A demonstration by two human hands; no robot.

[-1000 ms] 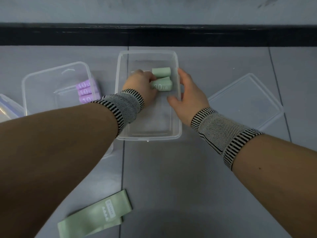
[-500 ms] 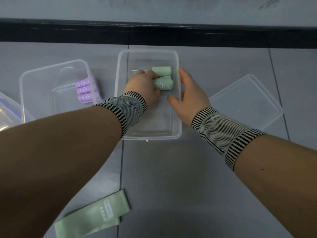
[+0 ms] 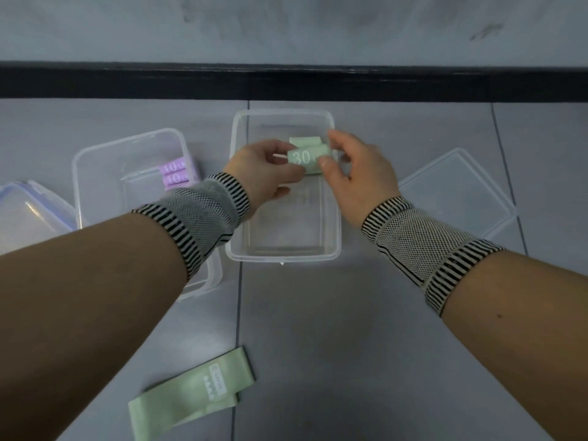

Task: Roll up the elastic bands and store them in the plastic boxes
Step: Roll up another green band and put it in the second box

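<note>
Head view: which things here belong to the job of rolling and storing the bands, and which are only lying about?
Job:
- green roll, held by left hand and right hand
- second green roll
- middle box
- flat green band
- purple rolls in left box

Lying about:
- lid
- blue-edged lid

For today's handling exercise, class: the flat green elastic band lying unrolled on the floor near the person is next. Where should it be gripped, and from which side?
Take the flat green elastic band by its upper right short end, coming from above with a pinch grip. It lies flat and slanted on the grey floor, that end nearest the clear plastic box and free of the arms, so rolling can probably start there.
</note>
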